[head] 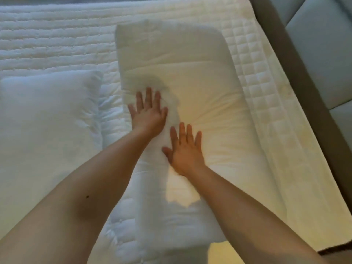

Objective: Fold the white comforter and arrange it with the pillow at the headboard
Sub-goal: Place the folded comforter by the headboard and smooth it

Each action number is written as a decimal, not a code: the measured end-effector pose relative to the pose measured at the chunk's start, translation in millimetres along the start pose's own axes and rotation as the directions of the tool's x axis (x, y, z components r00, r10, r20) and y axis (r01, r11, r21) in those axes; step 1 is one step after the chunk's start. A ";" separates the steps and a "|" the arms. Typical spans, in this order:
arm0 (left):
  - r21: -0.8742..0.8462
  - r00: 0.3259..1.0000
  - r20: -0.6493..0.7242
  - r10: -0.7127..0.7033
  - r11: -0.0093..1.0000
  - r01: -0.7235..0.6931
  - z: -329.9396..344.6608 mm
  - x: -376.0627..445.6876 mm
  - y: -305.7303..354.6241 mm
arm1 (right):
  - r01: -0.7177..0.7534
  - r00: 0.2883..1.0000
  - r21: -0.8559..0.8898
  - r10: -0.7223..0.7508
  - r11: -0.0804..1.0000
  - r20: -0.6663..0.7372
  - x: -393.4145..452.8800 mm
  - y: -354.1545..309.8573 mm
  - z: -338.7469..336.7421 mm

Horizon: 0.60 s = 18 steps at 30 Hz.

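With the folded comforter lying along the headboard side, left hand and right hand press flat and open on it, grasping nothing; next, probably, bring the pillow alongside.

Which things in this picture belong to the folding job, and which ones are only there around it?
Part of the job:
- folded comforter, lying beside the headboard
- pillow, left of the comforter
- headboard, padded, at the right
- left hand and right hand, both flat and open on the comforter

Just there:
- quilted mattress cover
- bed frame
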<state>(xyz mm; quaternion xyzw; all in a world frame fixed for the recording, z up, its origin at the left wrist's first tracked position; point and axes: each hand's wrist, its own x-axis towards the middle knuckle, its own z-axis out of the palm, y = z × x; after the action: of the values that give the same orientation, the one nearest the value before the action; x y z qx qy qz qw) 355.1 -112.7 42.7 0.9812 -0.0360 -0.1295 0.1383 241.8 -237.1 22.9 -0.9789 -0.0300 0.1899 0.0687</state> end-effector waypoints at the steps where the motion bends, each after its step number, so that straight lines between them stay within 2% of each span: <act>1: 0.024 0.999 0.009 -0.039 0.999 0.039 14.3 0.0 -12.9 | 0.024 0.999 0.017 -0.024 1.000 0.039 1.6 -3.1 0.6; 3: 0.034 0.995 0.040 -0.096 0.995 0.095 32.3 -0.2 -36.9 | 0.128 0.987 0.110 -0.137 0.986 0.085 3.5 -7.4 -0.9; 4: 0.014 0.992 0.053 -0.116 0.993 0.116 36.3 1.6 -43.7 | 0.205 0.978 0.172 -0.210 0.964 0.012 4.1 -3.0 -6.0; 5: -0.016 0.988 0.061 -0.138 0.990 0.140 38.2 4.1 -46.6 | 0.267 0.957 0.210 -0.232 0.941 -0.175 6.1 7.4 -13.9; 6: -0.062 0.984 0.061 -0.170 0.983 0.174 39.9 7.0 -48.3 | 0.282 0.898 0.215 -0.179 0.935 -0.402 9.9 25.1 -27.7; 7: -0.127 0.975 0.058 -0.217 0.967 0.222 41.0 9.9 -50.0 | 0.229 0.811 0.241 -0.048 0.943 -0.583 18.2 51.0 -42.8; 8: -0.198 0.963 0.053 -0.263 0.943 0.269 42.7 12.3 -52.2 | 0.113 0.776 0.311 0.112 0.944 -0.621 28.8 86.0 -57.2; 9: -0.258 0.957 0.042 -0.288 0.922 0.289 46.8 14.8 -56.1 | -0.025 0.806 0.408 0.260 0.913 -0.532 38.2 121.7 -70.6; 10: -0.309 0.953 0.018 -0.301 0.905 0.291 51.0 16.5 -59.2 | -0.179 0.856 0.512 0.390 0.840 -0.340 48.2 156.6 -79.1; 11: -0.367 0.946 -0.018 -0.323 0.883 0.294 54.8 18.0 -62.3 | -0.313 0.876 0.587 0.466 0.746 -0.125 58.2 185.1 -81.4; 12: -0.441 0.926 -0.053 -0.373 0.841 0.313 57.5 20.2 -63.5 | -0.399 0.873 0.634 0.485 0.662 0.043 67.4 202.5 -75.6; 13: -0.532 0.888 -0.050 -0.458 0.765 0.364 58.7 21.4 -63.3 | -0.436 0.869 0.663 0.475 0.608 0.136 75.3 210.0 -65.9; 15: -0.648 0.788 0.071 -0.612 0.572 0.502 62.3 25.4 -63.6 | -0.445 0.876 0.657 0.449 0.608 0.178 84.6 206.0 -38.8; 16: -0.652 0.760 0.143 -0.634 0.517 0.555 64.2 27.1 -66.3 | -0.444 0.878 0.653 0.443 0.613 0.181 87.6 201.5 -28.3; 18: -0.631 0.740 0.266 -0.618 0.469 0.619 65.5 29.2 -73.8 | -0.439 0.876 0.699 0.443 0.564 0.192 92.9 199.4 -15.9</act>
<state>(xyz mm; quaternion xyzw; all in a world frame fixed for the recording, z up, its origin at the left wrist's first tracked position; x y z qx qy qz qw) 368.6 -62.2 -46.0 0.8029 0.3706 -0.1746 0.4330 340.3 -428.4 -25.7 -0.8466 0.2925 0.1944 0.3998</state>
